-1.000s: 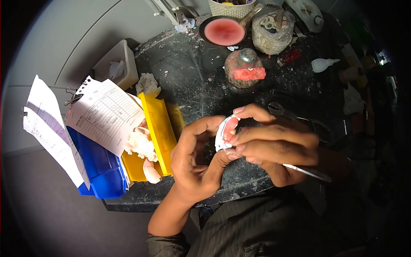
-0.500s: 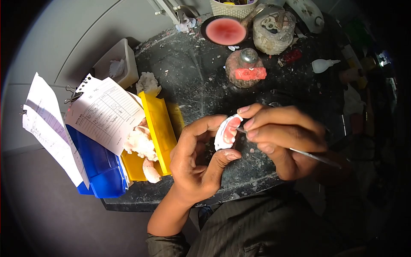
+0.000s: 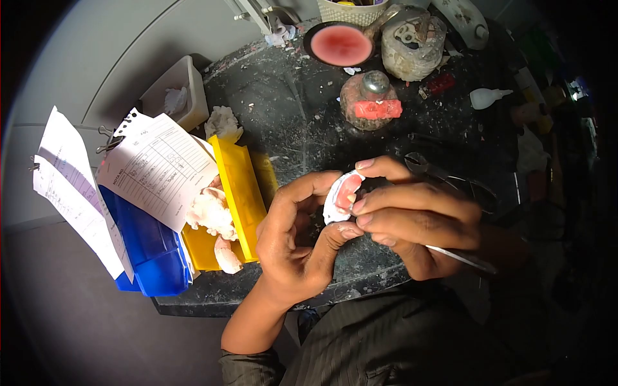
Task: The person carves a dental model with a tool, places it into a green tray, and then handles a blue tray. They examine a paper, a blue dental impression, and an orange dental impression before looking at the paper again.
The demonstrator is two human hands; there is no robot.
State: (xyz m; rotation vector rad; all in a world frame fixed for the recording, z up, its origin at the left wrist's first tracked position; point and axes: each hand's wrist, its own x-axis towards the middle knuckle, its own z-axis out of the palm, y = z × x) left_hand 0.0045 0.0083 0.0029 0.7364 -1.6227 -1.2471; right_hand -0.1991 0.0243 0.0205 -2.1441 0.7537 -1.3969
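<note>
Left fingers [image 3: 340, 230] gripping white-and-pink dental piece [image 3: 339, 199], seemingly steadying it; right fingers [image 3: 385, 202] pinching slim metal tool [image 3: 462, 258] for close work.

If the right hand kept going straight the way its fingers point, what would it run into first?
Probably the white-and-pink piece, right at the fingertips, with the left hand behind it. Whether they already touch is hard to tell.
</note>
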